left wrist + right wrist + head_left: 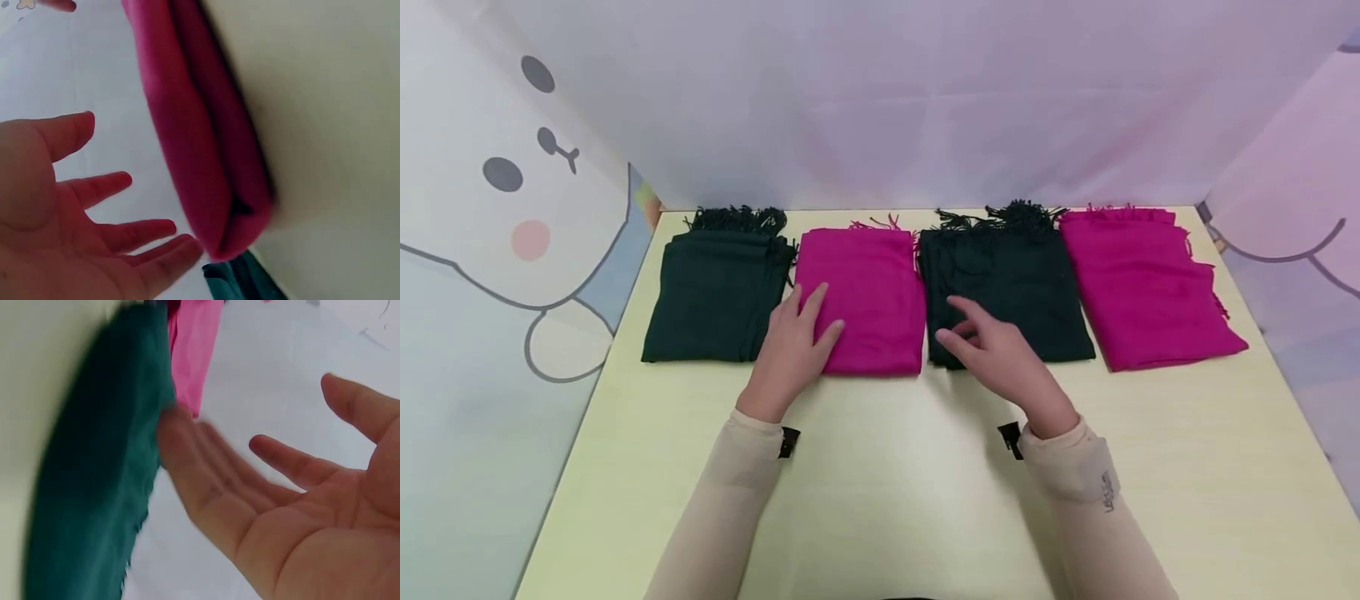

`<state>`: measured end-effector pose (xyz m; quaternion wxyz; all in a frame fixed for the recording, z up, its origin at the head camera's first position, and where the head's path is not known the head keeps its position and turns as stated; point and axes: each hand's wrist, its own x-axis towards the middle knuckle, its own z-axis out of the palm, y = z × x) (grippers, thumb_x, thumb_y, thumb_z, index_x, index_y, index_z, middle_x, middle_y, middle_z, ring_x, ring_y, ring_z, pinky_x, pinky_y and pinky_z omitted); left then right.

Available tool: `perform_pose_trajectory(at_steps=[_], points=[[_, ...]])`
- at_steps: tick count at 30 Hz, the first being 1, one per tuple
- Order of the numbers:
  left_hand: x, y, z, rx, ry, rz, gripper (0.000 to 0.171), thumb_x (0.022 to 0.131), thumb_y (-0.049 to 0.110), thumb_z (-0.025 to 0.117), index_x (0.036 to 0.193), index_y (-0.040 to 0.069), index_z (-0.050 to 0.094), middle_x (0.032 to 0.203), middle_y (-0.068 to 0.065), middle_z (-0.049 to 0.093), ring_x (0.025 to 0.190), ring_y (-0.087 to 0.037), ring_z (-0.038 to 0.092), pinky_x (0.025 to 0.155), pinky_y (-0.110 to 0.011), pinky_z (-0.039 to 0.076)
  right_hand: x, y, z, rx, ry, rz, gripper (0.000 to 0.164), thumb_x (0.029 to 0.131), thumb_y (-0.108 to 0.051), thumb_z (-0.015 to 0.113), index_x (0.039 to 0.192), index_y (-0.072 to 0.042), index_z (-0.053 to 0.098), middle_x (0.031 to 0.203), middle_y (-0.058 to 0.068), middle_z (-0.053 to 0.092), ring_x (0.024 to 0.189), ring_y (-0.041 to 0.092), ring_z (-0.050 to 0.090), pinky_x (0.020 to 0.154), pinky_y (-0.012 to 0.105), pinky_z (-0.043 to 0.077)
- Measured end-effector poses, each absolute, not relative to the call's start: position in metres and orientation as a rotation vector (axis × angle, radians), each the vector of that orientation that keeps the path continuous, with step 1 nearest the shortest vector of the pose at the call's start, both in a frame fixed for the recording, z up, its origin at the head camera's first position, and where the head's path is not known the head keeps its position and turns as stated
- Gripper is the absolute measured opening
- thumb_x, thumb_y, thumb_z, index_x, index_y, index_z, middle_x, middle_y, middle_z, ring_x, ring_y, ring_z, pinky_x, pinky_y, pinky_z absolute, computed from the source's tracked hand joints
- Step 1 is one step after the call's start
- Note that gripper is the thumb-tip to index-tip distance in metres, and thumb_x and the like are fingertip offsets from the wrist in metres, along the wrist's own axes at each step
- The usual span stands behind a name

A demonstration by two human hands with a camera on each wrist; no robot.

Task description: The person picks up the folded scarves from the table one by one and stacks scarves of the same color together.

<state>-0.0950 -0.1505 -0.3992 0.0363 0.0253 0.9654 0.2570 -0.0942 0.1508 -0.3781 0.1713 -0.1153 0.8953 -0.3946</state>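
All fingers [816, 302] loosely spread, left hand [790, 350] by magenta cloth [880, 300], right hand [1009, 362] by green cloth [1037, 287], right-sleeve lettering [1108, 492] illegible.

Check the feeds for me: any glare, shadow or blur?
Head: pale sheen on the table, soft shadow beside the right sleeve; left wrist: dim, pink cloth shading the table beside it; right wrist: right hand blurred at the fingertips near the green cloth.

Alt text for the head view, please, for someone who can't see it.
A person's left hand is over a folded magenta cloth, the right hand over the folded dark green cloth beside it. A second dark green cloth and a second magenta cloth end the row, left and right, on a pale table.
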Motion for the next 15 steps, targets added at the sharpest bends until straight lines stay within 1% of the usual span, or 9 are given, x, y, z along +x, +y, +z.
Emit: perform_pose_trajectory(at_steps=[2, 4, 7, 10, 12, 15], points=[[-0.091, -0.154, -0.401, 0.012, 2.928, 0.844, 0.067, 0.101, 0.042, 0.053, 0.157, 0.014, 0.029, 0.158, -0.025, 0.026, 0.141, -0.046, 0.028, 0.109, -0.063, 0.034, -0.092, 0.142, -0.382, -0.300, 2.462, -1.144, 0.067, 0.099, -0.054, 0.053, 0.152, -0.016, 0.039, 0.112, 0.007, 0.071, 0.097, 0.022, 0.069, 0.083, 0.043, 0.054], [-0.087, -0.158, -0.402, -0.060, 2.904, 0.877, 0.068, 0.101, 0.041, 0.052, 0.157, 0.011, 0.029, 0.153, -0.027, 0.033, 0.136, -0.049, 0.033, 0.108, -0.063, 0.034, -0.090, 0.135, -0.387, -0.269, 2.375, -1.172, 0.066, 0.099, -0.052, 0.055, 0.149, -0.012, 0.042, 0.102, 0.007, 0.074, 0.091, 0.021, 0.071, 0.082, 0.040, 0.055], [-0.083, -0.165, -0.404, -0.145, 2.862, 0.890, 0.068, 0.102, 0.040, 0.050, 0.156, 0.006, 0.027, 0.148, -0.029, 0.039, 0.131, -0.049, 0.039, 0.107, -0.062, 0.036, -0.090, 0.125, -0.394, -0.202, 2.258, -1.233, 0.064, 0.098, -0.048, 0.058, 0.147, -0.008, 0.043, 0.097, 0.009, 0.074, 0.087, 0.022, 0.072, 0.083, 0.038, 0.057], [-0.080, -0.171, -0.406, -0.201, 2.800, 0.886, 0.072, 0.102, 0.041, 0.049, 0.155, 0.001, 0.024, 0.146, -0.029, 0.041, 0.130, -0.048, 0.042, 0.107, -0.061, 0.037, -0.091, 0.118, -0.401, -0.130, 2.173, -1.316, 0.063, 0.098, -0.044, 0.060, 0.146, -0.007, 0.044, 0.101, 0.012, 0.074, 0.088, 0.023, 0.073, 0.082, 0.036, 0.058], [-0.079, -0.175, -0.408, -0.229, 2.761, 0.900, 0.073, 0.102, 0.042, 0.048, 0.154, -0.004, 0.024, 0.143, -0.028, 0.045, 0.130, -0.045, 0.045, 0.107, -0.059, 0.039, -0.093, 0.114, -0.404, -0.096, 2.118, -1.391, 0.062, 0.099, -0.041, 0.060, 0.146, -0.005, 0.043, 0.108, 0.015, 0.071, 0.091, 0.026, 0.072, 0.083, 0.037, 0.058], [-0.078, -0.181, -0.412, -0.268, 2.709, 0.944, 0.070, 0.102, 0.043, 0.047, 0.149, -0.007, 0.033, 0.134, -0.026, 0.055, 0.123, -0.040, 0.052, 0.104, -0.056, 0.042, -0.095, 0.110, -0.406, -0.049, 2.050, -1.484, 0.061, 0.100, -0.036, 0.061, 0.146, -0.002, 0.041, 0.118, 0.018, 0.067, 0.096, 0.029, 0.072, 0.085, 0.039, 0.058]])
